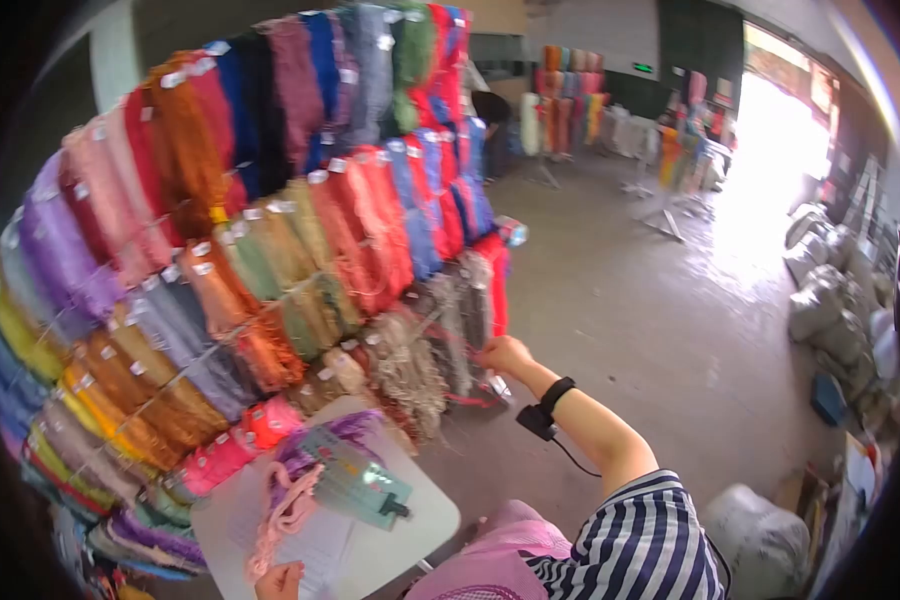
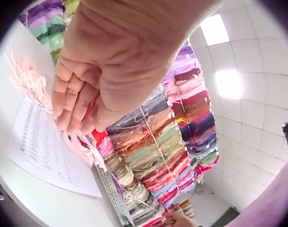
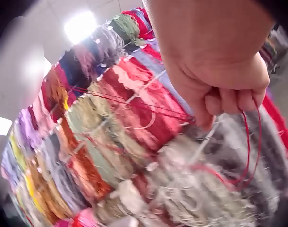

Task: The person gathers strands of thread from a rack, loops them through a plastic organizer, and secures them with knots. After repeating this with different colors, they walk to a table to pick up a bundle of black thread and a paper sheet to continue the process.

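Observation:
My right hand (image 1: 507, 357) is stretched out beside the lower right end of the rack of yarn. In the right wrist view its curled fingers grip a thin red thread (image 3: 248, 137), which loops down below them, while doubled strands run off to the left. My left hand (image 1: 280, 580) is low over the white table (image 1: 432, 512). Its thumb and bent fingers pinch a bit of red thread (image 2: 88, 111) in the left wrist view. Pale pink yarn (image 1: 292, 508) lies right by these fingers, on a printed sheet (image 2: 42, 144).
A greenish clear board (image 1: 355, 480) and purple yarn (image 1: 362, 428) lie on the table. The tall rack of coloured skeins (image 1: 300, 240) fills the left side. White sacks (image 1: 830, 310) are piled along the right wall. Further racks (image 1: 570, 90) stand near the bright doorway.

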A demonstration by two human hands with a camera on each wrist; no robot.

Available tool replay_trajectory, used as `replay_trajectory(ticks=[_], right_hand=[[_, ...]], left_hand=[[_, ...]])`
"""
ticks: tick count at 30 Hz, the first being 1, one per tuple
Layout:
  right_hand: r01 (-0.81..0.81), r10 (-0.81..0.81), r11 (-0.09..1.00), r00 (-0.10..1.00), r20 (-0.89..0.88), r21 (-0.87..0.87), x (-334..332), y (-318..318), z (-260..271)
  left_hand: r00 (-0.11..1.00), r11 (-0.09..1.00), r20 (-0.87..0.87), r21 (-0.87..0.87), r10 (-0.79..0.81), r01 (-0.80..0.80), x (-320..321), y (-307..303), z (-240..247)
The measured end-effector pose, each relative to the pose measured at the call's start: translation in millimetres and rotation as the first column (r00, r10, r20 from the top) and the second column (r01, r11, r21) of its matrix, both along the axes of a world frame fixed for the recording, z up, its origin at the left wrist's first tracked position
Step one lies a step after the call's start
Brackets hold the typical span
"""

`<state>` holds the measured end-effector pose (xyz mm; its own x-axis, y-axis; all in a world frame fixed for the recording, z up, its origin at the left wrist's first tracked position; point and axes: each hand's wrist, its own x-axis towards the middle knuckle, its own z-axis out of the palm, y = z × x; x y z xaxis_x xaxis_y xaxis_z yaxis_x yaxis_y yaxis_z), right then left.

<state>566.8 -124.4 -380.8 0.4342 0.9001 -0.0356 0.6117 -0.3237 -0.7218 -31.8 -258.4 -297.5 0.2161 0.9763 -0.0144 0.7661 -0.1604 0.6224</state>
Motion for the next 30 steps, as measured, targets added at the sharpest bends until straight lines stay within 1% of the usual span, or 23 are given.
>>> replay_trajectory(ticks=[1,2,3,4,5,7,8,9,10,11,12,13,15,17,18,19,20,22,23,24,26,29,30], right_hand=[[-0.066,0.067,0.998,0.996,-0.056,0.022,-1,-10,-8],[-0.154,0.163,0.987,0.934,-0.318,0.052,-14,-22,2],[-0.247,0.298,0.954,0.793,-0.531,0.167,-39,-43,32],[-0.309,0.316,0.946,0.823,-0.472,0.095,-66,-56,63],[-0.407,0.394,0.909,0.760,-0.516,0.094,-88,-64,80],[-0.671,0.644,0.741,0.719,-0.262,-0.020,-131,-78,118],[-0.723,0.691,0.691,0.671,-0.270,-0.028,-151,-89,139],[-0.773,0.736,0.634,0.616,-0.279,-0.034,-166,-99,154],[-0.765,0.727,0.643,0.627,-0.280,-0.041,-174,-105,165],[-0.782,0.772,0.623,0.617,-0.153,-0.011,-180,-110,173],[-0.803,0.803,0.596,0.595,-0.021,0.016,-183,-111,177],[-0.801,0.801,0.598,0.598,-0.021,0.011,-181,-109,174],[-0.757,0.768,0.638,0.638,-0.049,0.138,-173,-102,164],[-0.752,0.754,0.655,0.640,-0.148,0.081,-169,-96,153],[-0.674,0.691,0.690,0.722,0.035,0.266,-169,-91,138],[-0.599,0.587,0.660,0.788,0.188,0.453,-176,-89,136],[-0.575,0.534,0.630,0.809,0.248,0.522,-181,-89,133],[-0.503,0.610,0.712,0.788,-0.078,0.491,-197,-96,143],[-0.559,0.643,0.646,0.765,0.023,0.521,-204,-89,129],[-0.552,0.664,0.674,0.744,-0.075,0.491,-214,-94,139],[-0.449,0.669,0.706,0.675,-0.310,0.547,-229,-94,128],[-0.465,0.639,0.769,0.574,-0.512,0.439,-238,-95,128],[-0.475,0.618,0.784,0.539,-0.572,0.399,-240,-96,129]], left_hand=[[0.999,0.996,-0.024,-0.074,-0.043,0.042,16,8,8],[0.988,0.991,0.144,-0.113,-0.056,0.072,33,15,8],[0.983,0.982,0.150,-0.137,-0.107,0.128,56,21,9],[0.946,0.984,0.296,-0.073,-0.135,0.163,81,25,12],[0.887,0.984,0.434,-0.006,-0.156,0.176,101,29,14],[0.808,0.956,0.517,0.215,-0.284,0.198,139,39,4],[0.799,0.954,0.524,0.208,-0.295,0.216,159,40,15],[0.775,0.890,0.447,0.307,-0.447,0.336,181,41,30],[0.731,0.802,0.354,0.395,-0.583,0.448,195,42,39],[0.725,0.800,0.360,0.393,-0.587,0.453,198,42,41],[0.655,0.840,0.610,0.031,-0.445,0.542,201,42,43],[0.604,0.709,0.771,-0.310,-0.203,0.634,202,43,43],[0.590,0.671,0.763,-0.295,-0.262,0.680,193,52,31],[0.440,0.693,0.892,-0.252,-0.105,0.676,187,51,31],[0.333,0.736,0.943,-0.223,-0.003,0.639,184,51,25],[0.331,0.782,0.942,-0.249,0.058,0.572,186,48,35],[0.322,0.831,0.938,-0.281,0.131,0.481,187,46,45],[0.421,0.894,0.907,-0.172,-0.020,0.415,196,40,62],[0.264,0.825,0.953,-0.267,0.148,0.499,189,44,61],[0.290,0.836,0.947,-0.271,0.141,0.478,189,44,60],[0.225,0.823,0.960,-0.261,0.166,0.504,185,40,57],[0.226,0.891,0.944,-0.307,0.241,0.335,176,39,49],[0.249,0.886,0.940,-0.311,0.234,0.343,170,39,46]])
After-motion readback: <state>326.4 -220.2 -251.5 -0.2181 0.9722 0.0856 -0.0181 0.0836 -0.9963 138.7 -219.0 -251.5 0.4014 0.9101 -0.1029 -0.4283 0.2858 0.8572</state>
